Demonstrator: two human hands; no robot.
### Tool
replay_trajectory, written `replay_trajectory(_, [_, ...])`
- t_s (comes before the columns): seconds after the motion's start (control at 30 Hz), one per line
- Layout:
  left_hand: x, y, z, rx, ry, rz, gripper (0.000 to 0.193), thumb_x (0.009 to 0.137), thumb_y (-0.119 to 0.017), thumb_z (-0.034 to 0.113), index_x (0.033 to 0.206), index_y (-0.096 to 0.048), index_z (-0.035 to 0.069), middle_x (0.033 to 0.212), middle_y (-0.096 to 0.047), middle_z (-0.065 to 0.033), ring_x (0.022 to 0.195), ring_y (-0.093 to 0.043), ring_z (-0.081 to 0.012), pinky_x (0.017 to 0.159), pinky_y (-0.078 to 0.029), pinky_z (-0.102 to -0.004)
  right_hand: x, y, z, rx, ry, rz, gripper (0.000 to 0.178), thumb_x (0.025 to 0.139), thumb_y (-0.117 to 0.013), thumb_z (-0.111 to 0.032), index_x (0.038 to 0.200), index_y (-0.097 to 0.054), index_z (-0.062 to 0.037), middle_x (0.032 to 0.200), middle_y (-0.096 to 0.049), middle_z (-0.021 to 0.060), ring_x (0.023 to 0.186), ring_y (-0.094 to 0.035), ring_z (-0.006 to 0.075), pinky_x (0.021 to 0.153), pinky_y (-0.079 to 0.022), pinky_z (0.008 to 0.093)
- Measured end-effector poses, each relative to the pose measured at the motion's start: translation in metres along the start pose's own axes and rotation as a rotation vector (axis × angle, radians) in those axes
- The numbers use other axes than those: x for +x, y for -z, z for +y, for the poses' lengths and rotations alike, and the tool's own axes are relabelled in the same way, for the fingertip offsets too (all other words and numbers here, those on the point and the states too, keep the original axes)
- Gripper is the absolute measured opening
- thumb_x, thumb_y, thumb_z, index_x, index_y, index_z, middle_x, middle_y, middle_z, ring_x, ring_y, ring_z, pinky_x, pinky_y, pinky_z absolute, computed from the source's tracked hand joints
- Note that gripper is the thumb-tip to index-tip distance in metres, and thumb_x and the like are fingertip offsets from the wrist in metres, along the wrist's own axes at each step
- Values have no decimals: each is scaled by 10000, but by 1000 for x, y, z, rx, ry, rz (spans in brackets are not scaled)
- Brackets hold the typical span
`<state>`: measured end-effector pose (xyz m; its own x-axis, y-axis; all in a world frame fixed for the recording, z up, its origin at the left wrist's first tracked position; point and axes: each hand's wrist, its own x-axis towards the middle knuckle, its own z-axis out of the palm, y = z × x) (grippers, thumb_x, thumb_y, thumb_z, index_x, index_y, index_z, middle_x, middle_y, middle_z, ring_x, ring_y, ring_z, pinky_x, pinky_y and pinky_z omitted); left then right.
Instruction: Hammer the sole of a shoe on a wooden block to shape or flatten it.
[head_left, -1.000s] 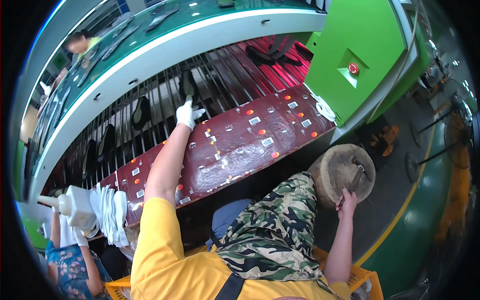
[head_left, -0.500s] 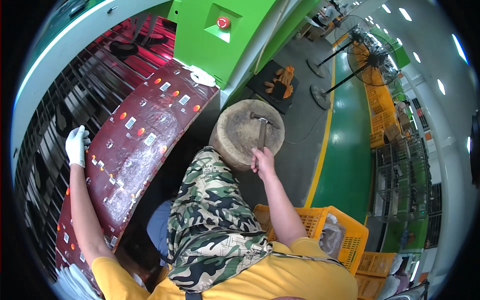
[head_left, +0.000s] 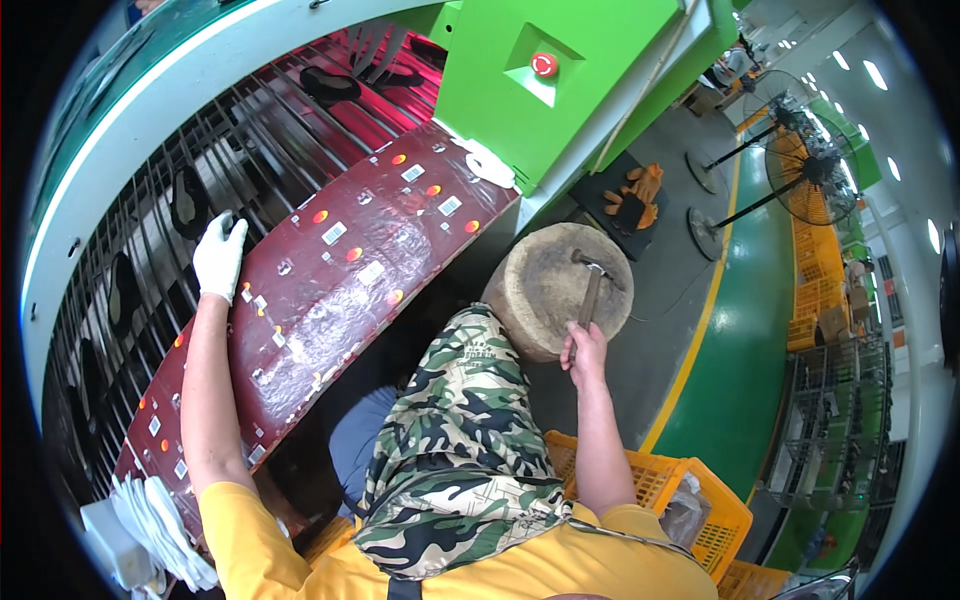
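The hammer (head_left: 588,296) lies across the top of the round wooden block (head_left: 556,290), which stands on the floor to the right of the dark red bench (head_left: 330,270). The right hand (head_left: 585,350) is wrapped around the low end of its handle, fingers closed, with the head resting toward the far side of the block.

The left hand (head_left: 219,258), in a white glove, reaches well away to the far left and sits on a dark shoe piece (head_left: 236,226) at the edge of the moving rack (head_left: 150,250); the fingers look curled over it, but whether they actually pinch it cannot be told.

The risks, as I judge them: the two arms are stretched wide apart, so attention is split, and the hammer could slide off the block's rounded top if the grip loosens. The gloved fingers lie close to the rack's bars, where a glove could catch if the rack is moving.

Much is hard to read. The camouflage cloth (head_left: 450,440) over the lap hides the legs and whatever lies under the bench. The hammer's head is small and blurred. The yellow crate (head_left: 700,490) at the near right is partly cut off behind the arm. The white stack (head_left: 160,530) at the near left sits at the warped rim, and its kind is unclear.
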<state>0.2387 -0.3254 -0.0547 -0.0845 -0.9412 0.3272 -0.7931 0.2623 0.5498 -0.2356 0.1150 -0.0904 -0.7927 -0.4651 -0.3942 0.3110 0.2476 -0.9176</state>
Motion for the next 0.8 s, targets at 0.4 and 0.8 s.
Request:
replay_trajectory(0.4, [4, 10, 18, 134, 8, -203, 646, 965, -628, 550, 1327, -683, 19, 1315, -694, -198, 1253, -643, -345, 1104, -461, -390, 4, -5, 0, 26, 6, -43, 191, 976, -670, -217, 1064, -568, -81, 698, -571, 26, 415, -539, 154, 321, -365, 292])
replay_trajectory(0.8, [-5, 11, 26, 70, -7, -185, 504, 971, -653, 496, 1200, -753, 58, 1168, -754, -167, 1125, -705, -329, 1009, -512, -382, -2, -2, -2, 18, 3, -32, 173, 978, -659, -217, 1020, -559, -83, 689, -573, 31, 419, -542, 155, 319, -351, 289])
